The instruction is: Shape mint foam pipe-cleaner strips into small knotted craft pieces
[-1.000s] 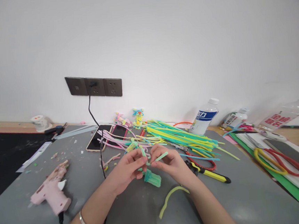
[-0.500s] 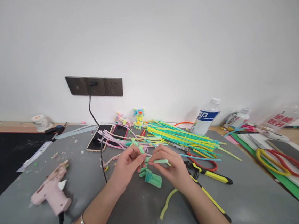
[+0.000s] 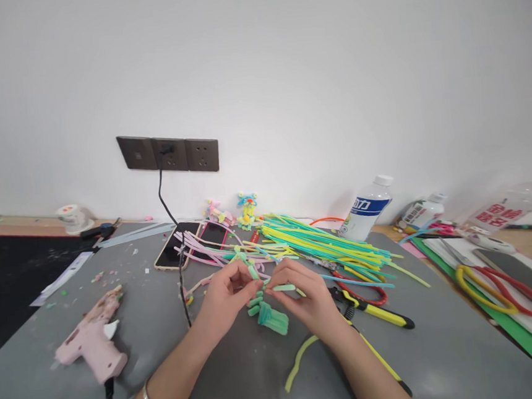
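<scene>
My left hand pinches a pale green pipe cleaner whose upper end stands out above the fingertips. Close against it, my right hand is closed on a light green pipe cleaner piece that sticks out past the fingers. Whether both hands hold one piece cannot be made out, as the fingers cover the middle. Under the hands lie a teal green bundle of pipe cleaner and several short green pieces. A yellow-green pipe cleaner rests on the table by my right wrist.
A pink glue gun lies at left. Behind the hands are two phones, loose pipe cleaners and two small figures. Yellow-handled pliers lie right, near a bottle and scissors. A black cord crosses the table.
The light green piece in my right hand has turned slightly and now points more level to the right. My hands have barely shifted; the things on the table are unmoved.
</scene>
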A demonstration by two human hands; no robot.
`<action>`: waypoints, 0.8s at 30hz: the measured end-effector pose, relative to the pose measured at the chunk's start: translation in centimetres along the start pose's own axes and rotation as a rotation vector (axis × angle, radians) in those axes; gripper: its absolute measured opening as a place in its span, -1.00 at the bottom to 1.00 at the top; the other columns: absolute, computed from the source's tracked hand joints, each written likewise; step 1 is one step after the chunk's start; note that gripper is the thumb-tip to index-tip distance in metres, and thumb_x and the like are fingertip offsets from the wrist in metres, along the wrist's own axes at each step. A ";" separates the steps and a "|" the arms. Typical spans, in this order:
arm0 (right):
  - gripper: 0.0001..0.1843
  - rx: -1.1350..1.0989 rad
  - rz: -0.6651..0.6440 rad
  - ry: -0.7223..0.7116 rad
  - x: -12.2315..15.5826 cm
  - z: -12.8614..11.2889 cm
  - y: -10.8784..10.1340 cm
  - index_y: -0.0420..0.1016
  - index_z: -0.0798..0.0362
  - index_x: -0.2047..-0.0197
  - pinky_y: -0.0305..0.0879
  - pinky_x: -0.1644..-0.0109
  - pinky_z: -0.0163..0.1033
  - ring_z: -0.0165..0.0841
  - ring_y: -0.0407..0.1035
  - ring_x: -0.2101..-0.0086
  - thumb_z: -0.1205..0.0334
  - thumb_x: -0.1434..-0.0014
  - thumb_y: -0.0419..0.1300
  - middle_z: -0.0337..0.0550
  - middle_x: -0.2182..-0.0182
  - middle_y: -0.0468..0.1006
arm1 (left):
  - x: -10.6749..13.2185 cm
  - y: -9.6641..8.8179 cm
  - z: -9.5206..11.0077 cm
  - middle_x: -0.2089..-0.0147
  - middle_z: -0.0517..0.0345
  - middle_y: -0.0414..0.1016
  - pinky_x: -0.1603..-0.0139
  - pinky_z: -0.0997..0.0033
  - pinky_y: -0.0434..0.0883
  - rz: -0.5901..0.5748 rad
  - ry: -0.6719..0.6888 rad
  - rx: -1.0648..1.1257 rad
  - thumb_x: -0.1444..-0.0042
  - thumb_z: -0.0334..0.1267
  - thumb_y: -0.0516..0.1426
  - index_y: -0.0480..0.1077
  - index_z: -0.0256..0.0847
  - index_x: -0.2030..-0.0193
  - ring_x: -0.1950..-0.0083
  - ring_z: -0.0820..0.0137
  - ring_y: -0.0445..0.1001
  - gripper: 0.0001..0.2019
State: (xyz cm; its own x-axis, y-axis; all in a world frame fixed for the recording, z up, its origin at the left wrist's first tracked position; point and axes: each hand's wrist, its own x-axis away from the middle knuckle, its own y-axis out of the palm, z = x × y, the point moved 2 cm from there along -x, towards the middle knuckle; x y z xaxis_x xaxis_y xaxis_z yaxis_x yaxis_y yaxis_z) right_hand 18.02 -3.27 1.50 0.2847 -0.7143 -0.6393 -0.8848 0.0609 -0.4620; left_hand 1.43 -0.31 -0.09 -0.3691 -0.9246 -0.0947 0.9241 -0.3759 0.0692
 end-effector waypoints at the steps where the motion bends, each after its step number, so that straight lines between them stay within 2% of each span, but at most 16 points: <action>1: -0.89 -0.008 -0.008 0.001 0.0 0.0 0.0 0.46 0.02 0.32 0.28 0.29 -0.24 -0.31 0.36 0.35 0.37 -0.26 0.21 -0.14 0.39 0.45 | 0.0 0.0 0.1 0.54 0.32 0.26 0.49 0.54 0.20 0.000 -0.003 0.000 -0.03 -0.09 0.29 0.28 -0.23 0.49 0.51 0.53 0.23 -0.67; 6: -0.92 -0.128 -0.054 0.055 0.0 0.2 0.0 0.49 0.01 0.32 0.31 0.27 -0.23 -0.31 0.35 0.33 0.30 -0.25 0.25 -0.12 0.34 0.42 | 0.1 0.1 0.3 0.56 0.28 0.29 0.49 0.52 0.19 -0.090 -0.096 0.022 0.03 -0.05 0.33 0.35 -0.25 0.51 0.53 0.51 0.26 -0.66; 12: -0.87 -0.355 -0.151 0.198 -0.2 0.2 -0.2 0.54 0.01 0.36 0.35 0.08 -0.15 -0.26 0.38 0.19 0.17 -0.17 0.34 -0.09 0.24 0.44 | 0.6 0.3 0.3 0.55 0.24 0.33 0.48 0.48 0.26 -0.227 -0.258 0.109 0.13 -0.06 0.39 0.44 -0.25 0.55 0.55 0.50 0.28 -0.67; 18: -0.85 -0.515 -0.130 0.326 -0.1 0.7 0.1 0.58 0.03 0.39 0.33 0.23 -0.24 -0.34 0.35 0.31 0.16 -0.09 0.40 -0.15 0.31 0.44 | 0.6 0.3 0.2 0.56 0.25 0.38 0.51 0.50 0.22 -0.228 -0.355 0.141 0.18 -0.13 0.41 0.43 -0.27 0.56 0.56 0.54 0.28 -0.70; 24: -0.80 -0.594 -0.143 0.375 -0.1 0.6 0.4 0.58 0.04 0.39 0.39 0.20 -0.20 -0.28 0.40 0.25 0.10 -0.06 0.42 -0.10 0.30 0.49 | 0.7 0.4 0.1 0.58 0.33 0.34 0.52 0.52 0.27 -0.211 -0.395 0.248 0.26 -0.16 0.46 0.34 -0.24 0.47 0.57 0.57 0.24 -0.61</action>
State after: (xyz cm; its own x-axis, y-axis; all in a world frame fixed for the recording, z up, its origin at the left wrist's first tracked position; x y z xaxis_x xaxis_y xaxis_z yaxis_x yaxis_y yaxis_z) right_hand 17.85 -2.72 0.99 0.3615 -0.8849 -0.2938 -0.9299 -0.3650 -0.0451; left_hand 1.54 -1.09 -0.01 -0.5990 -0.7618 0.2468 0.7914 -0.5163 0.3274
